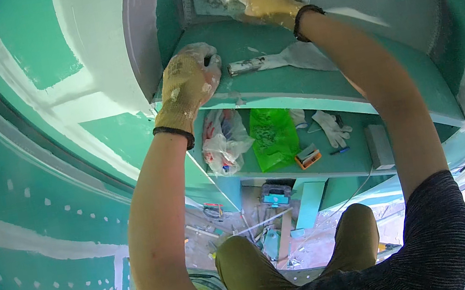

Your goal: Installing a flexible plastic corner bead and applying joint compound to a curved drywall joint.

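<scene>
My right hand (pixel 273 4), in a cream glove, grips a wide putty knife (pixel 217 1) against the grey back wall of a niche. Its metal blade is smeared with filler and reaches left toward the corner bead. My left hand (pixel 189 77), in a matching glove spotted with white, is closed at the niche's left front edge. Whatever its curled fingers hold, if anything, is hidden. Just right of that hand, a flat tool smeared with filler (pixel 250 66) lies on the green shelf (pixel 245 35). A pale patch spreads beside it toward my right forearm.
One level below, a shelf holds a clear plastic bag (pixel 226 143), a bright green bag (pixel 273 138), a white glove (pixel 333 127), an orange box (pixel 308 157) and a grey block (pixel 378 146). Tools and scraps litter the floor, near a dark toolbox (pixel 276 193). Green board walls curve around the left.
</scene>
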{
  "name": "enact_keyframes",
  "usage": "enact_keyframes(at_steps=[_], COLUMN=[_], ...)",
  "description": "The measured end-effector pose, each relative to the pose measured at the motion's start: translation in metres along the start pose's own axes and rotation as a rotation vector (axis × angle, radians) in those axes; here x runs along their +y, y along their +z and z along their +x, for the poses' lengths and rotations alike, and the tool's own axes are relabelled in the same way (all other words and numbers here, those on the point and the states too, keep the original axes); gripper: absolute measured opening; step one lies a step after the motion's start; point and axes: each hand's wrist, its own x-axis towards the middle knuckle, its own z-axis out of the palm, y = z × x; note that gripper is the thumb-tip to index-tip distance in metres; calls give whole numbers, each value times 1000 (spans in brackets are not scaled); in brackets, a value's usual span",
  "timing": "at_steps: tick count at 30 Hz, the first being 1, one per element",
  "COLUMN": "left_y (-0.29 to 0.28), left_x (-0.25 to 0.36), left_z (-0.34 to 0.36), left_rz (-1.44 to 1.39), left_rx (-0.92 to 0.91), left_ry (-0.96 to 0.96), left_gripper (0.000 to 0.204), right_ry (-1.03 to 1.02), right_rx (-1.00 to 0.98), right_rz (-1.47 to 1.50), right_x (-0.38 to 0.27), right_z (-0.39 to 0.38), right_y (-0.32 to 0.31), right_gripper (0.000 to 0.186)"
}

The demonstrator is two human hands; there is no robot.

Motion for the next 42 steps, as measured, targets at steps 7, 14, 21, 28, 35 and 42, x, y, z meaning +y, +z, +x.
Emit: enact_keyframes(at_steps=[7, 14, 21, 28, 35, 42], left_y=[-4, -9, -5, -8, -9, 3], left_x=[10, 10, 13, 12, 12, 14], left_z=[3, 2, 2, 2, 3, 11], left_rz=[-67, -64, -88, -64, -109, -108], left_rx=[-25, -52, -12, 8, -59, -10], left_ry=[-76, -81, -104, -60, -129, -55], left_gripper=[28, 28, 28, 29, 30, 29], right_ry=[-188, -77, -131, -170, -119, -251], right_rx=[129, 126, 145, 102, 17, -37], right_rz=[-43, 145, 70, -137, -205, -194], right_x=[3, -10, -8, -18, 4, 52], right_z=[19, 21, 31, 35, 35, 67], right_y=[28, 29, 35, 19, 5, 5], right_gripper=[42, 32, 31, 30, 31, 36])
